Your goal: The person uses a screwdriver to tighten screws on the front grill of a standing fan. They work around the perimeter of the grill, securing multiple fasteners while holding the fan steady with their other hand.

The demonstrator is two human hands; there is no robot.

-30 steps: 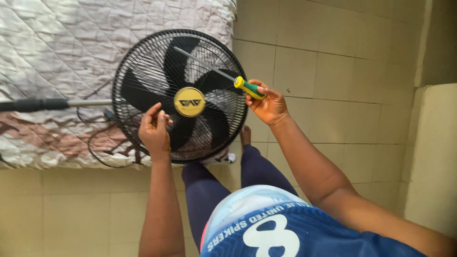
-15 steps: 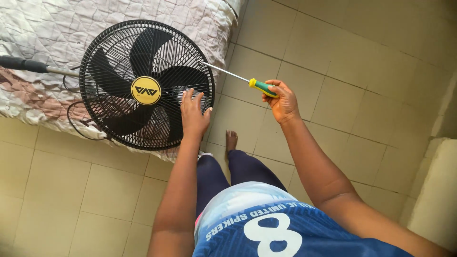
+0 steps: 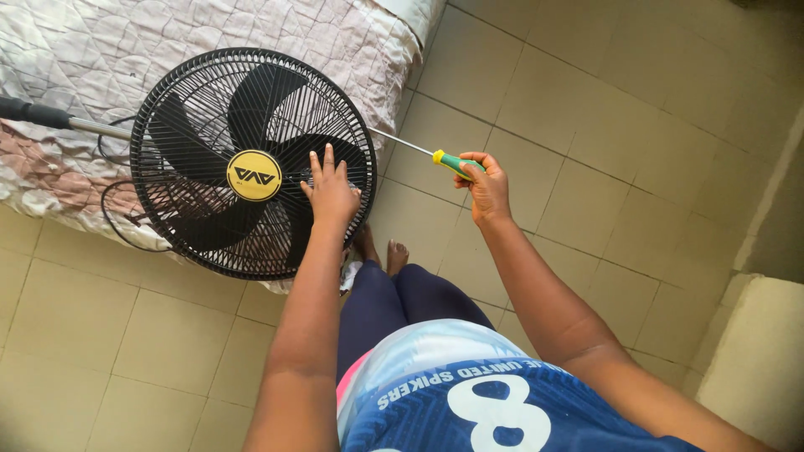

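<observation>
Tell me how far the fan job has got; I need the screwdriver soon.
Nothing looks done: the fan's front grille is on. In hand: the left hand lies flat on it, the right hand puts the screwdriver to its rim. The grille remains to be removed.

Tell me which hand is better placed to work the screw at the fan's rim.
Probably the right hand: it grips the screwdriver, whose tip already reaches the fan guard at its right rim. The left hand lies flat on the grille, steadying it.
</observation>
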